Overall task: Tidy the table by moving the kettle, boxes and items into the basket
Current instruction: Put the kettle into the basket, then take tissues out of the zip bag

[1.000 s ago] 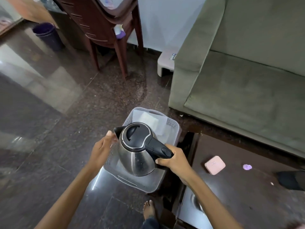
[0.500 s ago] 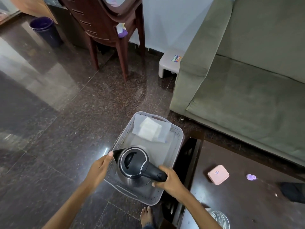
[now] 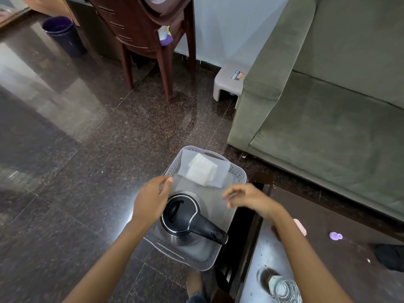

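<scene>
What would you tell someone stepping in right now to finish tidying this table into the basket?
Left hand: open, empty, beside the kettle lid.
Right hand: open, empty, above the basket's right edge.
Kettle: upright in the grey basket on the floor, near its front; a white packet lies at the back.
Done: kettle is in.
Left: on the table, a pink box partly hidden by the right forearm, a small purple item, a clear bottle at the near edge, and a dark object at the far right, too cut off to identify.
</scene>
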`<state>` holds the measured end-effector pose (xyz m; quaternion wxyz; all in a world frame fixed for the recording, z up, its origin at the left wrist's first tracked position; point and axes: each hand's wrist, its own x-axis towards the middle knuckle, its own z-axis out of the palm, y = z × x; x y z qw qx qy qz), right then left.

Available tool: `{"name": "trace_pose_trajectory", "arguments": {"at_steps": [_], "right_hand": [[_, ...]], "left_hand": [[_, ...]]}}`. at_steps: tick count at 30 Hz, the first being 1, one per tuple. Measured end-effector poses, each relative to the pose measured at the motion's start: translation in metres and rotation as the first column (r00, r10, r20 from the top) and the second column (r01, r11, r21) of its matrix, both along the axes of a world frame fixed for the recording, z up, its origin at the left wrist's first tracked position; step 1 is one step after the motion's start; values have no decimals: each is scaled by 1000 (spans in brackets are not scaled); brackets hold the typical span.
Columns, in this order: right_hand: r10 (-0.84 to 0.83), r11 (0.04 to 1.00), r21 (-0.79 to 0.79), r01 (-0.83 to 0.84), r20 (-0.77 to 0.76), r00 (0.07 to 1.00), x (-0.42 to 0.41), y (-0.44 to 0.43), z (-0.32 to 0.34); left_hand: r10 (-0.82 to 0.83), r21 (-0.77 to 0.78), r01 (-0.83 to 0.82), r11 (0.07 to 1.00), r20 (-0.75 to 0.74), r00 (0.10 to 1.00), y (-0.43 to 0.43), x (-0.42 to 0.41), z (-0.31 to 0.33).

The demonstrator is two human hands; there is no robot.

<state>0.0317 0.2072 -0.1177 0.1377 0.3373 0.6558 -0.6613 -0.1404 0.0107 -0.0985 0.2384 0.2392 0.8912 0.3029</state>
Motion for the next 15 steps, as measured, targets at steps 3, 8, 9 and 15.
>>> {"name": "trace_pose_trajectory", "arguments": {"at_steps": [3, 8, 9, 15], "right_hand": [[-423, 904, 84, 419, 25, 906, -39, 8, -25], [-721, 690, 71, 720, 158, 675, -78, 5, -86], [-747, 658, 39, 752, 163, 645, -82, 6, -94], [-833, 514, -168, 841, 136, 537, -84, 9, -94]], "left_hand": [[-17, 52, 19, 998, -32, 999, 17, -1, 2], [-61, 88, 60, 994, 2, 998, 34, -9, 3], [-77, 90, 77, 993, -4, 997, 35, -11, 4], [-133, 116, 134, 984, -20, 991, 24, -23, 20]]}}
